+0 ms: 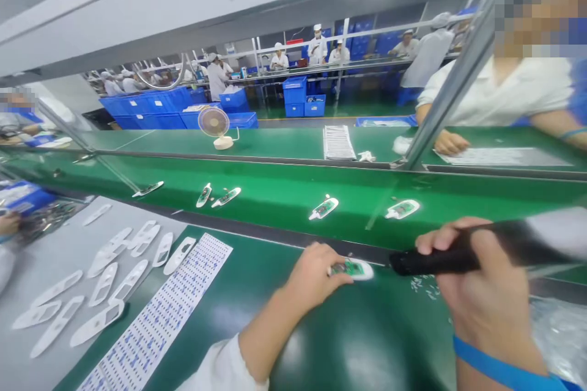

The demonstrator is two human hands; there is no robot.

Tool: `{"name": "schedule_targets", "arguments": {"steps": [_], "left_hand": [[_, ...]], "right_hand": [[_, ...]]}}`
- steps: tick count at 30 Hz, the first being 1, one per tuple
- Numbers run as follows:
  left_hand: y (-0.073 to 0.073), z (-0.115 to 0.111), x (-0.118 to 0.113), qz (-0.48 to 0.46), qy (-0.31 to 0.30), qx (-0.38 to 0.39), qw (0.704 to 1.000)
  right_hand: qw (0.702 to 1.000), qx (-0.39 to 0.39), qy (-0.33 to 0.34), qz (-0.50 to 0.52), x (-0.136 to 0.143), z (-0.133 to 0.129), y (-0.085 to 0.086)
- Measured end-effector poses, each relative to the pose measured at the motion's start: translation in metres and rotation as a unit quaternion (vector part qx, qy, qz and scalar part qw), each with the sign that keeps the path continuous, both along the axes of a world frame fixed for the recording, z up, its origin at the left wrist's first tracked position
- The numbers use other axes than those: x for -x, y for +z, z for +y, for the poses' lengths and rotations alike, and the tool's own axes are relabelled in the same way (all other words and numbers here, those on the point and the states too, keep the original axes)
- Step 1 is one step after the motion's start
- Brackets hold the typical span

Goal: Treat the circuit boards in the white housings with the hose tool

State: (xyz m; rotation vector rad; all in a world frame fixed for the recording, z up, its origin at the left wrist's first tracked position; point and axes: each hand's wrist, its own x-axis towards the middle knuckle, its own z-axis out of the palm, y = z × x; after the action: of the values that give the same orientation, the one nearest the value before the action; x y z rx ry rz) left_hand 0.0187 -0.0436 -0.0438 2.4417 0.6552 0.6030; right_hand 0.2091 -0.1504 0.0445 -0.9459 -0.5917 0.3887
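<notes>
My left hand (315, 274) rests on the green bench and pinches a small white shell with a green circuit board (356, 268) in it. My right hand (481, 281) grips a black electric screwdriver (440, 260) held sideways, with its tip pointing left at the shell's right end. A blue wrist strap (498, 369) circles my right wrist. Tiny screws (424, 286) lie scattered on the mat under the tool.
Several similar white shells with boards, such as one (323, 208), ride the green conveyor belt (284, 192) beyond. Empty white shells (105, 284) lie on a grey sheet at left beside a label sheet (165, 314). A small fan (215, 125), a white tray (338, 142) and a seated co-worker (504, 98) are across the belt.
</notes>
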Motion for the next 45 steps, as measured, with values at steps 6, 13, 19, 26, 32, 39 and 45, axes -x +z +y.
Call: {"name": "schedule_targets", "arguments": {"steps": [6,13,19,26,32,39,45], "left_hand": [[0.030,0.123,-0.025,0.045,0.172,-0.056,0.982],[0.016,0.151,-0.044,0.080,0.193,-0.068,0.976],[0.007,0.090,-0.082,0.110,0.095,-0.061,0.987],[0.015,0.057,-0.066,0.087,0.068,-0.024,0.994],[0.007,-0.012,0.015,0.044,-0.032,0.035,0.998],[0.007,-0.038,0.014,-0.035,-0.039,-0.001,0.999],[0.007,-0.038,0.010,-0.063,-0.015,-0.019,0.998]], "right_hand": [[0.987,-0.018,-0.157,0.010,-0.021,-0.008,0.001],[0.991,0.052,-0.120,-0.024,-0.027,-0.013,-0.006],[0.986,0.092,-0.127,-0.056,-0.028,-0.014,-0.010],[0.987,0.083,-0.131,-0.035,-0.030,-0.010,-0.020],[0.996,0.035,-0.081,-0.015,-0.022,-0.013,-0.006],[0.991,0.030,0.127,-0.035,0.022,-0.002,0.017],[0.983,0.031,0.175,-0.045,0.037,0.004,0.015]]}}
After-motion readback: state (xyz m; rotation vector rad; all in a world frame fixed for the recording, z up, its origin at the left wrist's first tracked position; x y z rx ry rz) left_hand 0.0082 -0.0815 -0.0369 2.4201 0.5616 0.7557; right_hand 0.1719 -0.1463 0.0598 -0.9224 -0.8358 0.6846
